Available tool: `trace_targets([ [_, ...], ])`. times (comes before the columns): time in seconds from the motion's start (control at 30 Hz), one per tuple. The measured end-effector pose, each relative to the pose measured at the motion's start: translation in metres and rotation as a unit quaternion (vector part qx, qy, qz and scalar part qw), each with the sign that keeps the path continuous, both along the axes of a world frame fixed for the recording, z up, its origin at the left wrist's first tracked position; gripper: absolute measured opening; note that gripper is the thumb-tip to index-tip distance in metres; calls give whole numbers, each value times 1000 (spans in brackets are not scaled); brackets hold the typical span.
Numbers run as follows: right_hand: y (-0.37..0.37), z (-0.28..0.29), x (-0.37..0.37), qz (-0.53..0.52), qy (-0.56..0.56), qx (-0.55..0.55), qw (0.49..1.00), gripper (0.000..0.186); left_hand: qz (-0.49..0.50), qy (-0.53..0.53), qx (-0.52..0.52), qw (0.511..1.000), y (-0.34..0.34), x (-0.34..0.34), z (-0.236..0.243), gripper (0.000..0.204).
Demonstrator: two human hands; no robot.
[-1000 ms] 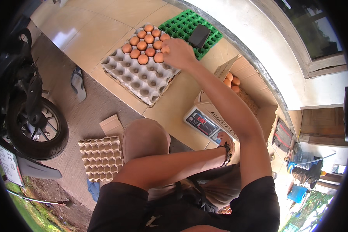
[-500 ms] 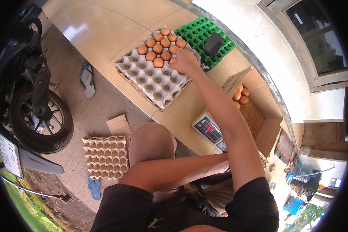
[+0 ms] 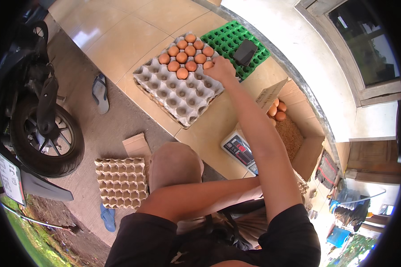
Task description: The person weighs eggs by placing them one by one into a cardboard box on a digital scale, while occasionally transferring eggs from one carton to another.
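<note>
My right hand (image 3: 221, 70) is at the right side of a grey egg tray (image 3: 169, 95), its fingers closed around a brown egg (image 3: 208, 65). Several more brown eggs (image 3: 182, 57) sit in the cups at the tray's far corner, and the cups nearer to me hold none. My left forearm (image 3: 214, 196) crosses in front of me toward the right, where my right arm hides the left hand. Partly behind my right arm stands a digital scale (image 3: 238, 149) with a lit red display.
A green plastic egg tray (image 3: 223, 38) with a black phone (image 3: 245, 52) on it lies beyond the grey one. At right, an open cardboard box (image 3: 309, 155) holds eggs (image 3: 280, 115) and brown, grainy filling. On the lower ground are a brown egg tray (image 3: 121, 182), sandals (image 3: 100, 92) and a motorcycle (image 3: 44, 120).
My right hand has shifted slightly right and away from me along the tray. The egg at its fingertips now shows more plainly. The left forearm has hardly moved.
</note>
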State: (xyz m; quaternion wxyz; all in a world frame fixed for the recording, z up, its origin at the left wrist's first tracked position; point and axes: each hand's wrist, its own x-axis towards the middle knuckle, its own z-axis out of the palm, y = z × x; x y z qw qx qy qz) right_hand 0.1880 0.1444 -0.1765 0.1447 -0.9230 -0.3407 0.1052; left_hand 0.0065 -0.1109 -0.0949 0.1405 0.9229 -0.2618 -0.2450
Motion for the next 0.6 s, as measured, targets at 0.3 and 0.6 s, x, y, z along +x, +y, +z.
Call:
trace_targets([
  [0.3,-36,70,5,-70,243,215,943,44,17,-3,41,999,11,3,-7,28],
  [0.6,-259,106,51,-236,341,299,860,35,-20,-21,84,996,21,3,15,43],
])
